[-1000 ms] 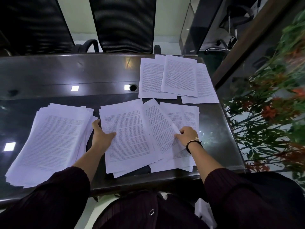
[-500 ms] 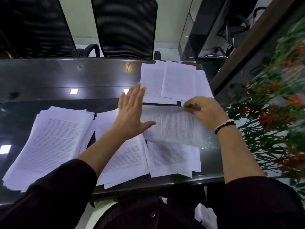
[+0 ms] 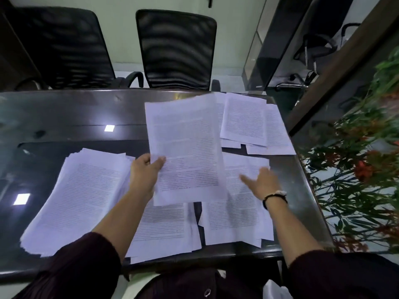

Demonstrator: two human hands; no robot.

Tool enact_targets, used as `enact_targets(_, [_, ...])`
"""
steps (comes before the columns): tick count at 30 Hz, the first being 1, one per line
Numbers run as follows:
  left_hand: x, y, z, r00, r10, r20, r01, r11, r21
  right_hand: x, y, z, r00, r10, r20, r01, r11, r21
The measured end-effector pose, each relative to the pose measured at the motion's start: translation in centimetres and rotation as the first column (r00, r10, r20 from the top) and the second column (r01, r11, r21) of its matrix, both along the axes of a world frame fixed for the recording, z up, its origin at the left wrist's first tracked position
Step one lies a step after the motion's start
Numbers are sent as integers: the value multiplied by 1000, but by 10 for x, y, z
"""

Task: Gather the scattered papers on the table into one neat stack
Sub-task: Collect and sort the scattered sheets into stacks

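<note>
Your dark glass table (image 3: 64, 117) fills the view, ceiling lights reflected in it, and two black mesh chairs (image 3: 176, 48) stand pushed up against its far edge. Off your right side there's a green plant with red flowers (image 3: 362, 169) just past the table's end.

Now the paper. The big stack (image 3: 79, 197) lies at your left, thick and slightly fanned, its edges not squared. Just beside it, under your left forearm, lies a loose pile (image 3: 164, 225) near the front edge. To the right of that, a second loose pile (image 3: 235, 214), sheets overlapping at odd angles. Up at the far right corner, a third cluster (image 3: 254, 121) of several pages lies skewed across one another.

In the air above the middle, you've got a held bundle (image 3: 185, 147), tilted, its lower left corner in your grip. How many sheets are in it I can't say for sure: the edges are blurred, though it looks like more than one.

Your left hand (image 3: 145, 173) is clamped on that corner, thumb on top, fingers beneath. Your right hand (image 3: 263, 182) is spread flat with fingers extended, palm down over the second loose pile, gripping nothing; whether it touches the paper is unclear. A dark band with a pale bead (image 3: 275, 196) sits on that wrist
</note>
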State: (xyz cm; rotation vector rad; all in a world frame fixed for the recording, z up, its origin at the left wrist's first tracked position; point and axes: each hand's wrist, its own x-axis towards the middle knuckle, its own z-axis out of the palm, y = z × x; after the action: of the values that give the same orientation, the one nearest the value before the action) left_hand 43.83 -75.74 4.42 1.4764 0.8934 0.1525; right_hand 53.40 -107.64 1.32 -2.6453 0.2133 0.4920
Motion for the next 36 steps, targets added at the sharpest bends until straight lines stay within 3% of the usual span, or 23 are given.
enact_targets(1, [-10,3,-10,999,24,-44,-24,1000,-1,-10,3,-16,994,11,-110,-21,995,-96])
enact_targets(3, [-31,9,-33,988,52,-143,-48,998,31,-25,11,-41,983,-11,-185,-25,980,-195])
enact_targets(8, [-74,19,-75,944,74,-323,-33,991,131,-35,27,-62,984,-83,-158,75,995,-58])
enact_targets(13, [-94,19,-87,927,80,-367,17,967,255,-34,33,-55,979,-130,-159,85,961,-264])
enact_targets(18, [-94,16,-85,905,88,-417,124,882,455,-28,34,-50,961,-89,-263,100,995,28])
enact_targets(20, [-90,10,-78,922,59,-382,154,851,501,-30,30,-44,956,-100,-275,180,941,287])
enact_targets(23, [-77,-4,-56,960,-135,-245,224,896,383,-31,30,-18,916,-109,-386,368,612,700])
enact_targets(26, [-60,-15,-32,918,-365,-158,366,930,-21,-32,36,14,898,32,-439,403,337,851])
enact_targets(28, [-53,-19,-21,925,-378,-35,354,893,-279,-32,42,26,899,104,-426,386,272,881])
enact_targets(29, [-50,-18,-18,929,-371,7,353,878,-324,-32,46,28,901,129,-414,373,260,891])
enact_targets(33, [-48,-14,-12,956,-283,75,292,918,-269,-35,64,24,903,171,-395,345,263,901])
enact_targets(36, [-59,5,-24,973,-229,-1,228,967,-114,-35,75,13,904,142,-404,347,311,885])
